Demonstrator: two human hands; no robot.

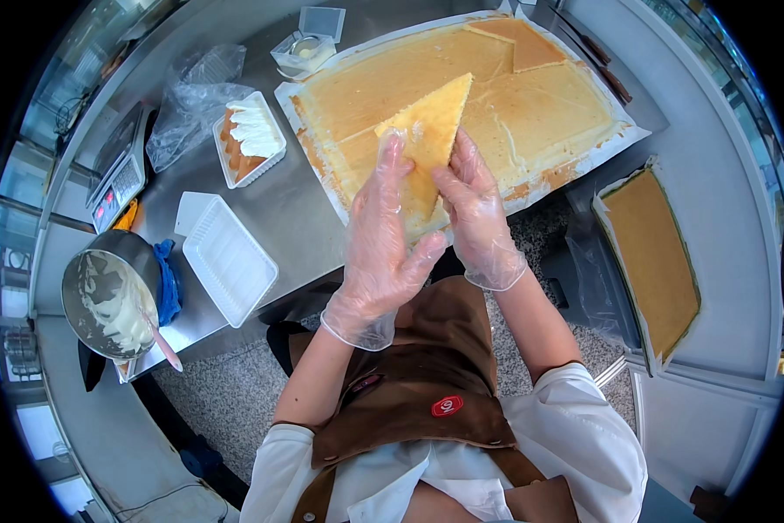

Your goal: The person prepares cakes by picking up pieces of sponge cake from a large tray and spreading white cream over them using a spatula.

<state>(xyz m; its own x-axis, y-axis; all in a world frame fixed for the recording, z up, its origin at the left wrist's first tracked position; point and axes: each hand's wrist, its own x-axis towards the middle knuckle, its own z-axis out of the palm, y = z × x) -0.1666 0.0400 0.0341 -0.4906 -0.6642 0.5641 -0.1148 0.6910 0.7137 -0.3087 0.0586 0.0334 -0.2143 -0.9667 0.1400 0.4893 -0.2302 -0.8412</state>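
Both hands wear clear plastic gloves. A pointed piece of yellow sponge cake (435, 124) is raised over the table, pinched along its right edge by the fingers of my right hand (477, 206). My left hand (382, 229) is spread, its fingers against the piece's lower left face, thumb apart. Below lies a large sponge cake sheet (548, 111) on white paper, with a separate browned cake piece (535, 46) on its far right corner. To the left, a white plastic tray (272, 157) holds browned cake with piped white cream (256, 129). Nearer stands an empty clear-white plastic container (228, 258).
At left are a metal bowl of white cream (114, 301) with a pink-handled spatula (167, 348), a blue cloth (167, 281) and a digital scale (118, 180). Plastic bags (192, 108) and a small lidded box (303, 53) lie beyond. Knives (617, 85) and another cake sheet (653, 261) are at right.
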